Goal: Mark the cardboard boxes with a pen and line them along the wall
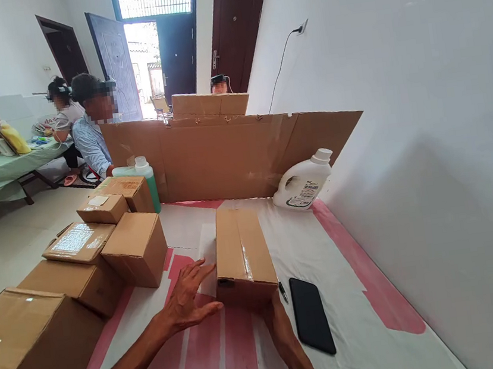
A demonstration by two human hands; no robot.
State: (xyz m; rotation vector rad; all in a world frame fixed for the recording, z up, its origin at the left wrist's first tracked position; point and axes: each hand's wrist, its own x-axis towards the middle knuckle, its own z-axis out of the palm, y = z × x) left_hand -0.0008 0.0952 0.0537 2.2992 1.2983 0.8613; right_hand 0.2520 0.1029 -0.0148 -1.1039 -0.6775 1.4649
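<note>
A taped cardboard box (241, 242) with a small dark hole in its near face stands in front of me. My left hand (188, 296) is at its left near corner, fingers spread and thumb apart, with the fingertips close to the side; whether they touch it I cannot tell. My right hand (275, 318) is at the lower right near corner of the same box, its fingers hidden. A pen (283, 291) shows just right of the box. Beside it a black smartphone (312, 315) lies flat on the cloth.
Several cardboard boxes (132, 246) are grouped on the left. Behind them stands a bottle of green liquid (152, 187). A white detergent jug (304, 182) is at the back right, before a cardboard partition (225, 157). A wall (430, 186) bounds the right side. Other people sit beyond.
</note>
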